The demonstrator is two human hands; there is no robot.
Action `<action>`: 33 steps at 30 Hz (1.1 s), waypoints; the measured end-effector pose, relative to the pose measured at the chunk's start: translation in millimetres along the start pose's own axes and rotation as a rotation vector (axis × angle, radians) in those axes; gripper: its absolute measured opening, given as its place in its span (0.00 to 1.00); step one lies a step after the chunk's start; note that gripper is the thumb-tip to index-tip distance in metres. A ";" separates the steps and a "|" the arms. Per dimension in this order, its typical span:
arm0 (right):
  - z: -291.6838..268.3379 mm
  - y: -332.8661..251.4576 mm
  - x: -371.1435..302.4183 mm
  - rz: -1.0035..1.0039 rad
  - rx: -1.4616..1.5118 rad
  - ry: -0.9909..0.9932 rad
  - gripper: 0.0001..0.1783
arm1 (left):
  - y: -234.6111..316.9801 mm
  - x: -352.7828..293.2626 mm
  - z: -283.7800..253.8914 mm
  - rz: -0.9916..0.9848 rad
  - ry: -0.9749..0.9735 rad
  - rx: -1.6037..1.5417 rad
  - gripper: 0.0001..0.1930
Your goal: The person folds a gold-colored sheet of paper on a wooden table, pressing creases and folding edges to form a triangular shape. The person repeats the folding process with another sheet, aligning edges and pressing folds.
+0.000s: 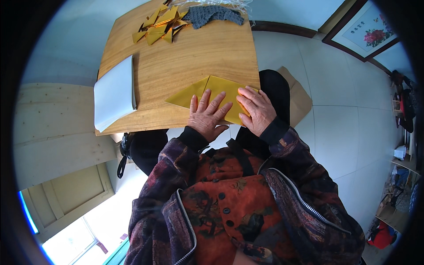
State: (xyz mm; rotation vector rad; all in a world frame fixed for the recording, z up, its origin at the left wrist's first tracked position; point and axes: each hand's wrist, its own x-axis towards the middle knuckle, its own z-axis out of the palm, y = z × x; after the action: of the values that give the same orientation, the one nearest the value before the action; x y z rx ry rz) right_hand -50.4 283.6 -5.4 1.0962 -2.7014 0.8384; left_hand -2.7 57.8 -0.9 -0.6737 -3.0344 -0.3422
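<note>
A sheet of gold paper [183, 95], partly folded with slanting edges, lies at the near right edge of the wooden table. My left hand [207, 115] rests on it, palm down with the fingers spread. On the right part of the paper is my right hand [258, 110], its fingers bent and close together, pressing near the paper's right edge. The paper under both palms is hidden. At the far left of the table sits a pile of folded gold paper pieces [161, 25].
A stack of white paper [114, 95] lies at the table's left edge. Grey knitted cloth [214, 17] and clear plastic [229, 4] are at the far edge of the wooden table [194, 53]. My knee [274, 92] is beside the table's right edge, with brown cardboard [298, 95] beyond.
</note>
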 end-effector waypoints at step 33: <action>-6.4 5.2 -19.8 -0.135 -0.111 -0.076 0.27 | 7.9 0.0 -6.2 -0.030 0.087 -0.155 0.32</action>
State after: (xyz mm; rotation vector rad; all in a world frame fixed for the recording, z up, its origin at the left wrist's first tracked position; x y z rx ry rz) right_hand -40.0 302.1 -8.3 1.2925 -2.6601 0.6306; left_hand 0.4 63.5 6.8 -0.6030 -2.9607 -0.5961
